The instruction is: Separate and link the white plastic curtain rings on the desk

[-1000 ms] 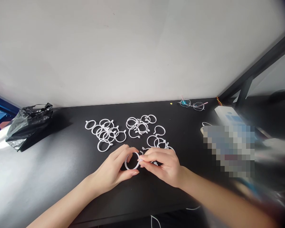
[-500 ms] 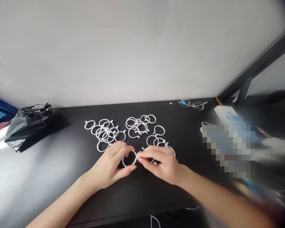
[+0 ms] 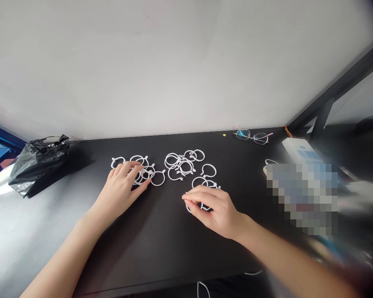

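My left hand (image 3: 122,188) lies over the left cluster of white plastic rings (image 3: 157,185), its thumb and fingers apart. It covers several of them, and whether a fingertip touches one is hard to see. These rings look closed, each with a small knob. Over the right group of white rings (image 3: 215,170), my right hand (image 3: 213,209) has thumb and fingertips pinched together. What lies between those fingertips, if anything, is too small to make out. A middle cluster of white rings (image 3: 175,179) sits between the hands, some with their clasp ends apart.
The black table (image 3: 161,244) meets a pale wall (image 3: 174,74). A black plastic bag (image 3: 34,165) stands at the left. Eyeglasses (image 3: 251,137) lie at the back right, near a white box (image 3: 301,149) and a blurred, pixelated item (image 3: 301,198).
My left hand has moved left and away from me, from the ring both hands were on to the left cluster. My right hand stays nearly in place, its fingers no longer on that ring.
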{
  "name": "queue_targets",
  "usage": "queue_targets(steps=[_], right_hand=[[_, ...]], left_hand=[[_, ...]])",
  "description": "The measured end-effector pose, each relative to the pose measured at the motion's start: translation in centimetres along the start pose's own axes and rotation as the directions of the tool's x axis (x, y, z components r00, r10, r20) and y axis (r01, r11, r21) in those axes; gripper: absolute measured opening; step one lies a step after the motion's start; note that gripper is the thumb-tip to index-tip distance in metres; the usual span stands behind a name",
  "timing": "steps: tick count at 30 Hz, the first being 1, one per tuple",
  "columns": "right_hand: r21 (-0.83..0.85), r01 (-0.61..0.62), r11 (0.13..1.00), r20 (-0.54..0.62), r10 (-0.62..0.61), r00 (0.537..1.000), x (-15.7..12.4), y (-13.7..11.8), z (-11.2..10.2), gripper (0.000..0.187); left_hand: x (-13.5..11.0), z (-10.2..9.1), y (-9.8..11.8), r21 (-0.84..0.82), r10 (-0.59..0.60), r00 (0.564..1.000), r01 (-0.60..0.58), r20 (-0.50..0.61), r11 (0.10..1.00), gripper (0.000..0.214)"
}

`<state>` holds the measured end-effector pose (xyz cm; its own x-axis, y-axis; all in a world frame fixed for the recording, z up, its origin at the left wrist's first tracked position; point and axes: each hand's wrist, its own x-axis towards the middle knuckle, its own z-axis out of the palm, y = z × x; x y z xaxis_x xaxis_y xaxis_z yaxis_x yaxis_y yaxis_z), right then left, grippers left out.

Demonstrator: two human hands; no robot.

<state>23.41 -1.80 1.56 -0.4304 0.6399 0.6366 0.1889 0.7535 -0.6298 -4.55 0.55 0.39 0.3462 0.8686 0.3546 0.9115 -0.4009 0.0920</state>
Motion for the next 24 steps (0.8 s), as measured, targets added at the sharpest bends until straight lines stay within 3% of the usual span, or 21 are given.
queue_targets(steps=[5,9,11,16,20,24], right_hand=[[-0.003,0.016,1.0,-0.031,-0.016,0.999,0.2,0.1,-0.2,0.021],[-0.016,0.008,1.0,-0.019,-0.008,1.0,0.3,-0.1,-0.1,0.021],[-0.014,0.006,1.0,-0.012,-0.006,1.0,0.3,-0.2,-0.2,0.021],[-0.017,-0.007,1.0,-0.007,0.007,1.0,0.3,-0.3,-0.2,0.02],[-0.009,-0.001,1.0,-0.002,0.001,1.0,0.4,-0.3,-0.1,0.019],[0.002,-0.007,1.0,0.011,0.007,1.0,0.3,-0.4,-0.1,0.019]], left_hand=[[-0.1,0.2,0.3,-0.021,-0.042,0.999,0.042,0.004,0.999,0.036],[0.0,-0.2,1.8,-0.135,-0.028,0.997,0.018,-0.076,0.991,0.036],[0.0,-0.3,3.3,-0.22,0.032,0.996,-0.051,-0.087,0.974,0.034],[-0.3,0.0,6.4,-0.316,0.293,0.955,-0.263,0.048,0.911,0.034],[-0.2,0.1,6.5,-0.376,0.35,0.93,-0.287,0.109,0.881,0.029],[-0.1,0.1,5.6,-0.39,0.373,0.925,-0.318,0.07,0.864,0.027]])
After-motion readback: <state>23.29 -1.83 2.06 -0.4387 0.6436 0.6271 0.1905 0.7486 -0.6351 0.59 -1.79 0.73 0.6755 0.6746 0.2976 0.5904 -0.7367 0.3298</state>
